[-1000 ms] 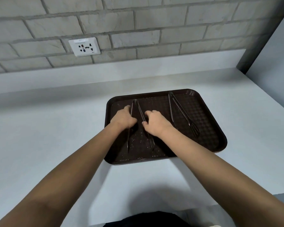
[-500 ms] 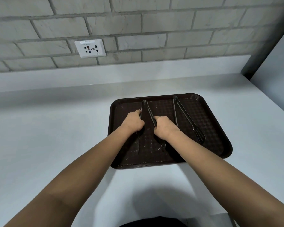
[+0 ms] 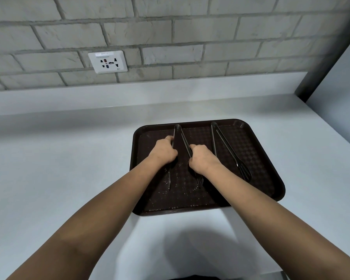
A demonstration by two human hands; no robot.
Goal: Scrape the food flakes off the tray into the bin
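Grey brick wall up top, with a white wall socket set into it at left. Below it I see the pale countertop, and on it the dark brown tray, lying flat a bit right of centre. My left hand is over the tray's left part, fingers curled round the left arm of a pair of black tongs. The tongs lie splayed, hinge toward the wall, tips pointing back at me. Pale food flakes are scattered on the tray's near left area, around and below the tong tips. My right hand grips the right arm of the same tongs, fingers closed tight. Further right, a second pair of tongs lies untouched on the tray, well apart from either hand.
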